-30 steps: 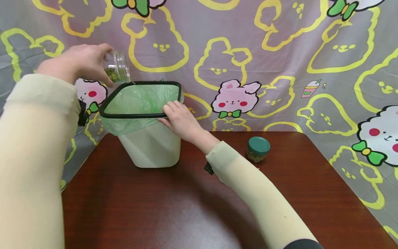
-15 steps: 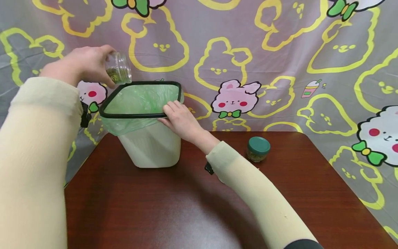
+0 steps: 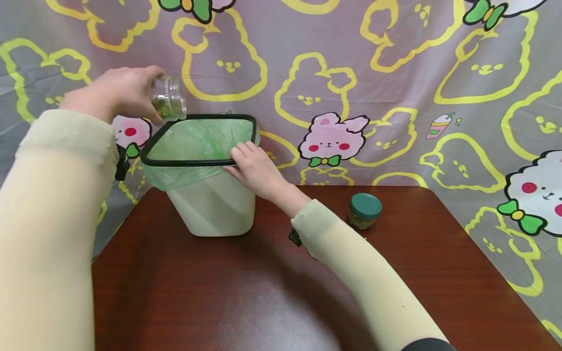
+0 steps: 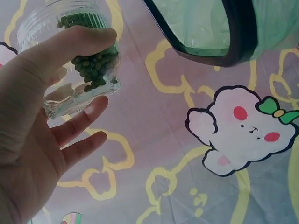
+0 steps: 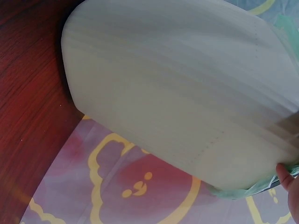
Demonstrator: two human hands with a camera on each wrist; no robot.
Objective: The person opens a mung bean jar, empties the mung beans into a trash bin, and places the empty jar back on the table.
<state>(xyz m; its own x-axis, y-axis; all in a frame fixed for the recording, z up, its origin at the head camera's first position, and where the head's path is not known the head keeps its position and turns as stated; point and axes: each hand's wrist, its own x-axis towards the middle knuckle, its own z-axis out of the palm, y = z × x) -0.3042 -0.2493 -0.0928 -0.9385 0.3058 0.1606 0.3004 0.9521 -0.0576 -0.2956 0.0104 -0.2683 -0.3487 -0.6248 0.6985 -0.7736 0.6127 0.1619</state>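
Tilted jar [image 3: 174,100] shifted slightly right near bin's [image 3: 215,204] back left corner, pinched by left hand [image 3: 120,92]; grains [image 4: 96,65] still inside, pouring seemingly unfinished. Rim [image 3: 189,163] pinched by right hand [image 3: 259,170].

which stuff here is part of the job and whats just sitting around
In the job:
- open jar, tipped toward the bin, in the left hand
- bin, its rim gripped by the right hand
- green liner in the bin

Apparently just around:
- lidded jar, untouched on the table
- curtain behind
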